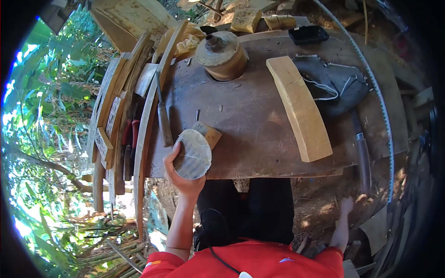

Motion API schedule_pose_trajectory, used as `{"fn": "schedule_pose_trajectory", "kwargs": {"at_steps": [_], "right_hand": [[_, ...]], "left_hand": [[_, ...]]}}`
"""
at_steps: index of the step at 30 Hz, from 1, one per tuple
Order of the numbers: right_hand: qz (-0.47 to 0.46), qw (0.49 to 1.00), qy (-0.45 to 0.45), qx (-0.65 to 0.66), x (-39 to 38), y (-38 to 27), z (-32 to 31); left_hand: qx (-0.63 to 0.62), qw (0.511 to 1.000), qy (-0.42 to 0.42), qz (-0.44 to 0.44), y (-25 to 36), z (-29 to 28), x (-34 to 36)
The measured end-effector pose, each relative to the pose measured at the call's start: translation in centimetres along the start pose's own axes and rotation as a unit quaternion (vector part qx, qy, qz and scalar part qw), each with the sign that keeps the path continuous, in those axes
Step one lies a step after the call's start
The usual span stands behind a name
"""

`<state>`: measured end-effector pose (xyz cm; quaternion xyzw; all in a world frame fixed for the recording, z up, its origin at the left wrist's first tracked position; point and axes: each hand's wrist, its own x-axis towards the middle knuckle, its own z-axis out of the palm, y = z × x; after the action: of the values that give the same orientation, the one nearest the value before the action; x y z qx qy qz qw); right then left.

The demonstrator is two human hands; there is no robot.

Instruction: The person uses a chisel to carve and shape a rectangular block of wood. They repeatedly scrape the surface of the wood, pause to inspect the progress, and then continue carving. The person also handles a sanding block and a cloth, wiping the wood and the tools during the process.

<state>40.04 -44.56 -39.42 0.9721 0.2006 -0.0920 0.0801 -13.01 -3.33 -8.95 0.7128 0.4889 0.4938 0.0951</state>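
L hand (181,173) raised fwd, fingers curled in grip; R hand (346,205) low, out to side.

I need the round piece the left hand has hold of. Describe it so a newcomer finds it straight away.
Start at the brown workbench and go to its near left edge. The left hand grips a flat grey disc there, beside a small wooden block. It is the only flat round grey piece; nearby wood is tan and straight-edged.

I'm at an outdoor woodworking spot: worn workbench (250,120) under my grip, rough planks (125,106) stacked to its left, green trees (41,116) beyond them, dirt ground below.
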Motion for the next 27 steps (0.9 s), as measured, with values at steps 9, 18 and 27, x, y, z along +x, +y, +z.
{"fn": "schedule_pose_trajectory", "kwargs": {"at_steps": [9,18,27], "right_hand": [[-0.545,0.736,-0.372,0.154,-18.1,-27.1,-30.8],[-0.789,0.526,0.095,0.305,-26.2,-44.3,-40.7],[-0.746,0.541,0.147,0.358,-25.2,-47.6,-38.3]], "left_hand": [[-0.013,1.0,-0.02,-0.006,1.0,-0.2,0.8],[-0.02,1.0,-0.007,0.001,0.8,-0.3,1.5],[-0.061,0.994,-0.042,-0.082,1.7,-0.8,1.7]]}}
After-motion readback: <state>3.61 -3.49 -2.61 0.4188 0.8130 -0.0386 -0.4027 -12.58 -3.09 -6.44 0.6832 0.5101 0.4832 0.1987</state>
